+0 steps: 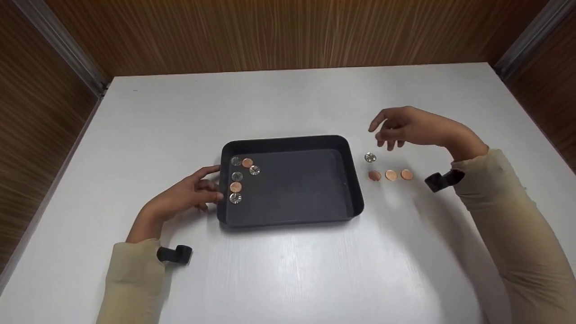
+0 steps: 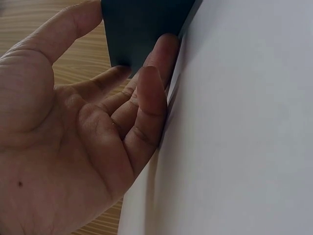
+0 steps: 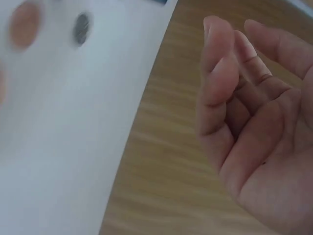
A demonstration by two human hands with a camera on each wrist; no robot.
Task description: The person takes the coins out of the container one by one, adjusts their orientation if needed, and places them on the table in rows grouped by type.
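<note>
A black tray lies mid-table with several silver and copper coins along its left side. My left hand rests against the tray's left outer wall, its straight fingers touching it. The left wrist view shows the tray's wall between the thumb and fingertips of the left hand. My right hand hovers empty, fingers loosely bent, above a silver coin and three copper coins on the table right of the tray. The right wrist view shows the right hand holding nothing, with the silver coin blurred.
The white table is walled by wood panels at the back and both sides. Small black wrist cameras sit on both beige sleeves. The tray's right part holds no coins.
</note>
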